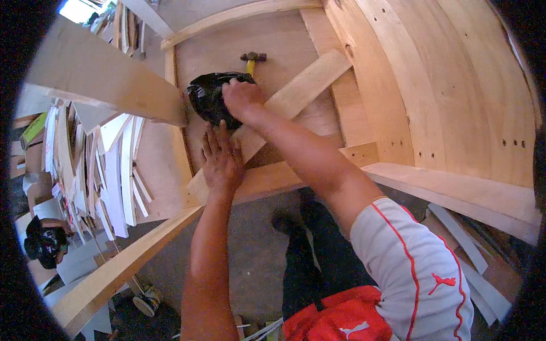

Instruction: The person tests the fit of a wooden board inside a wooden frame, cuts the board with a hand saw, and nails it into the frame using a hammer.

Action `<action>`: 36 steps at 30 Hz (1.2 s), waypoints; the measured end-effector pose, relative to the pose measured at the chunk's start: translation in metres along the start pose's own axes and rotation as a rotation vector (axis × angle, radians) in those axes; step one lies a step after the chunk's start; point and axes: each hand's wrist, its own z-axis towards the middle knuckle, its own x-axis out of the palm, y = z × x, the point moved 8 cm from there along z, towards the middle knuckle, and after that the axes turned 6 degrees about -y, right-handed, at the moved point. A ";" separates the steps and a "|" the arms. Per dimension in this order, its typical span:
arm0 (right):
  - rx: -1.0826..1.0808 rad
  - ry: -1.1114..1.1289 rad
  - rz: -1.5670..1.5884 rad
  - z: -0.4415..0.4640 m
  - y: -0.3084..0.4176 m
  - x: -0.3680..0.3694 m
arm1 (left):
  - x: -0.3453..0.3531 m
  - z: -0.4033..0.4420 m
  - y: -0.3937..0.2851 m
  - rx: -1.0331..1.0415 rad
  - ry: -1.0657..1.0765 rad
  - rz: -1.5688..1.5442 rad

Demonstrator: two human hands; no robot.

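Note:
A black plastic bag (206, 98) lies bunched and open at the top on the plywood panel (273, 37) of a wooden frame. My right hand (243, 101) is over the bag's right side with its fingers curled; what they hold is hidden. My left hand (222, 162) lies flat, fingers stretched out, at the near edge of the bag beside a diagonal wooden plank (307, 85). Just beyond the bag rests a hammer (251, 61) with a dark metal head and a yellow handle, partly covered by the bag and my right hand.
A thick wooden post (108, 74) juts in from the upper left. Tall boards (443, 85) form a wall on the right. Offcut strips (116, 176) lie heaped at the left. Near them a person's dark cap (45, 241) shows. A beam (125, 270) crosses the lower left.

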 end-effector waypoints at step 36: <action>0.029 -0.153 0.247 -0.008 -0.006 -0.025 | -0.016 0.003 -0.006 -0.040 -0.044 -0.113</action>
